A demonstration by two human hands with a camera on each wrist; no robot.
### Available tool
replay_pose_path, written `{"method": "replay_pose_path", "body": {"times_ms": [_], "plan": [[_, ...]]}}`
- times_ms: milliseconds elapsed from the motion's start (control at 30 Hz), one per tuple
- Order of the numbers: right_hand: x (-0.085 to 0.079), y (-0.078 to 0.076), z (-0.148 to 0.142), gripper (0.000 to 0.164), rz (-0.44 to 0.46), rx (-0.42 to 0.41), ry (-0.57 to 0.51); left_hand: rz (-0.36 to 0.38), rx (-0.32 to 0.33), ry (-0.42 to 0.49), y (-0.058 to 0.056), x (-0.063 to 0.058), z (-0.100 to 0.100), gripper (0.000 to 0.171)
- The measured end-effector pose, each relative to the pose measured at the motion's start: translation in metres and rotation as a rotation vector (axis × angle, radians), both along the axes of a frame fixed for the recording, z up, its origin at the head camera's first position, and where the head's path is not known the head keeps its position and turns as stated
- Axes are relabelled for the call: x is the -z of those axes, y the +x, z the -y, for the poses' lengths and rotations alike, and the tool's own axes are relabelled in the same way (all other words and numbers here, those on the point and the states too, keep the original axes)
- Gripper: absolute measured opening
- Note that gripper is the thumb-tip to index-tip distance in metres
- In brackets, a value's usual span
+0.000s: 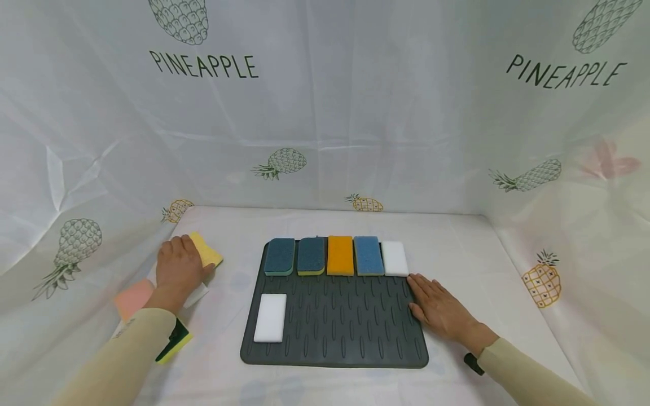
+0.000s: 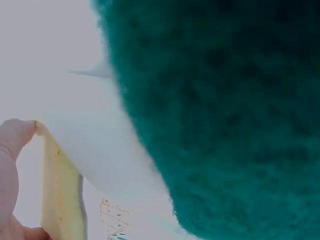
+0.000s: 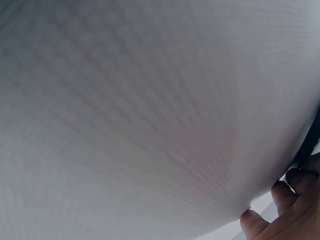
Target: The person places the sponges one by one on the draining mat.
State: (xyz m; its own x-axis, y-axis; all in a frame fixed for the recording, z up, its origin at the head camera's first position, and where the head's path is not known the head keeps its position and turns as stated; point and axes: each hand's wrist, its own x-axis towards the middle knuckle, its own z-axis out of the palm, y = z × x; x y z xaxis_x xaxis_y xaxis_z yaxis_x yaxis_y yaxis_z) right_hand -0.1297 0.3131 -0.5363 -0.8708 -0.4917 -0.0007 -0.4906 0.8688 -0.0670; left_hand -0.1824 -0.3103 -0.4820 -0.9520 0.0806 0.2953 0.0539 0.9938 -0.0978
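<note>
At the left, my left hand (image 1: 179, 265) grips a yellow sponge (image 1: 205, 249), its far edge showing past the fingers. The left wrist view shows thumb and fingers pinching that sponge (image 2: 62, 187) by its sides. Close under the left forearm lie a green-and-yellow scouring sponge (image 1: 175, 341), large in the left wrist view, and a pink sponge (image 1: 133, 299). My right hand (image 1: 442, 307) rests with extended fingers along the right edge of a dark grey ridged mat (image 1: 350, 321). Its fingertips are right by the lower corner of a white sponge (image 1: 394, 258).
Along the mat's far edge, left of that white sponge, stand two dark teal sponges (image 1: 280, 256), an orange sponge (image 1: 340, 255) and a blue sponge (image 1: 369, 255). Another white sponge (image 1: 270, 317) lies at the mat's near left. Pineapple-printed sheeting (image 1: 386, 124) hangs around the table.
</note>
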Motion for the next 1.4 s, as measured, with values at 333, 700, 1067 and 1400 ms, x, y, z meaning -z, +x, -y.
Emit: {"method": "replay_pose_path", "body": {"times_ms": [333,700,1067,1400], "plan": [[0.001,0.001,0.0,0.067,-0.001,-0.003,-0.006,0.076,-0.061,0.064,-0.001,0.005,-0.003,0.121],[-0.001,0.001,0.001,0.066,-0.001,-0.008,-0.018,-0.103,0.052,0.047,-0.009,0.004,0.001,0.114],[-0.001,0.001,0.002,0.066,-0.013,-0.01,-0.016,-0.163,0.225,0.044,-0.017,-0.015,-0.022,0.105],[-0.001,0.001,0.001,0.066,-0.025,-0.011,-0.006,-0.136,0.322,0.014,-0.014,-0.035,-0.065,0.11]]}}
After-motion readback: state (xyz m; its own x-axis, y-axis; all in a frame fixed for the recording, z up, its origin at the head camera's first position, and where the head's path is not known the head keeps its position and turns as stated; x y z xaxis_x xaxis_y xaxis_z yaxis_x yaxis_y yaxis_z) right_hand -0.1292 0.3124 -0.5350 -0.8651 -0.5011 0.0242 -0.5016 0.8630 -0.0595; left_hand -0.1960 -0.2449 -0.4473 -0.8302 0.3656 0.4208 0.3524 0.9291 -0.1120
